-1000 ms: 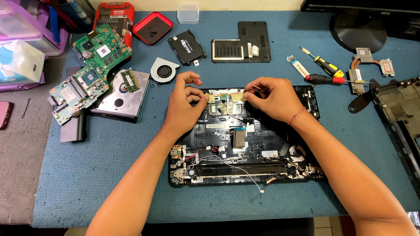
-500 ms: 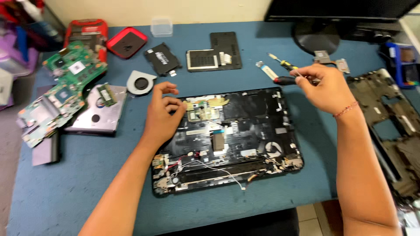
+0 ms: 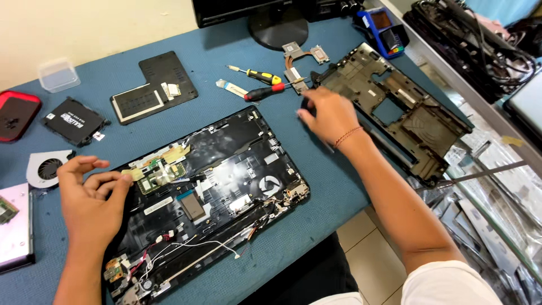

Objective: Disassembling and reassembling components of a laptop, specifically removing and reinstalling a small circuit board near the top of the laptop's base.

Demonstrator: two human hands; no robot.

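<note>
**Right hand** (image 3: 330,116): palm down, fingers curled, motion-blurred. It lies over a small dark shape on the counter (image 3: 226,56); whether it grips that shape cannot be told. It has left the chassis, where it worked a second ago, and has swung out to the right side.

**Near the right hand:**
- red-handled screwdriver (image 3: 264,92), lying on the counter just left of the fingertips, untouched
- yellow-handled screwdriver (image 3: 258,75), just beyond the red one
- white flat strip (image 3: 231,87), beside the two drivers
- bare laptop bottom case (image 3: 395,107), just right of the hand and knuckles
- copper-pipe heatsink (image 3: 305,53), near the monitor stand (image 3: 279,31)

**Left hand** (image 3: 90,197): half open, fingers loosely bent, holding nothing. It stays at the left edge of the opened laptop chassis (image 3: 226,169), heel on the frame, fingertips just beside the small green circuit board (image 3: 161,172).

**Chassis:** lies flat in the middle of the counter, the board seated in it, loose red and white wires along the front edge.

**Change noted:** work on the board is now one-handed. Only the left hand is at the chassis, while the right is among the tools and parts well apart from it.

**Farther left:**
- black cover panel (image 3: 152,87)
- black drive (image 3: 73,121)
- cooling fan (image 3: 48,166)
- red case (image 3: 17,116)
- clear plastic box (image 3: 56,73)
- silver optical drive (image 3: 14,226), at the frame's edge
</note>
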